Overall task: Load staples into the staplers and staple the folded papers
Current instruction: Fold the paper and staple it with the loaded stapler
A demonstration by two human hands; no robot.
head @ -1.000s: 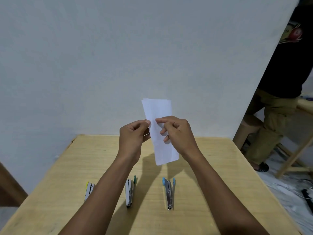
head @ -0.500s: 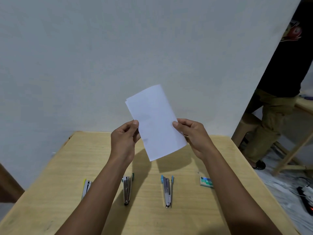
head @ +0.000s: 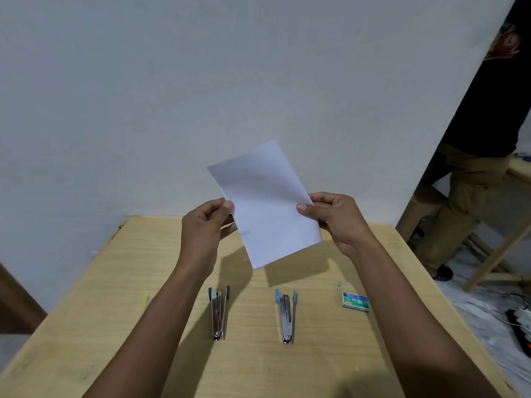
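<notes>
The white paper (head: 265, 206) is up in the air over the far part of the bench (head: 330, 354), tilted, with one corner pointing down. It looks thin and very light, so it will bend and flop if it is held by only one edge. It can crease or tear, so a soft pinch at the edges seems best. The left hand (head: 202, 232) pinches the left edge between thumb and fingers (head: 228, 204). The right hand (head: 337, 219) pinches the right edge the same way, with the thumb on the front.

Near the person, flat on the bench, lie a green stapler (head: 218, 313) and, to its right, a blue stapler (head: 286, 315). Both look hard and a bit heavy, easy to grab around the middle. A yellow stapler (head: 148, 301) peeks out behind the left arm. A small box of staples (head: 355, 302) sits further right, apart from the staplers.
</notes>
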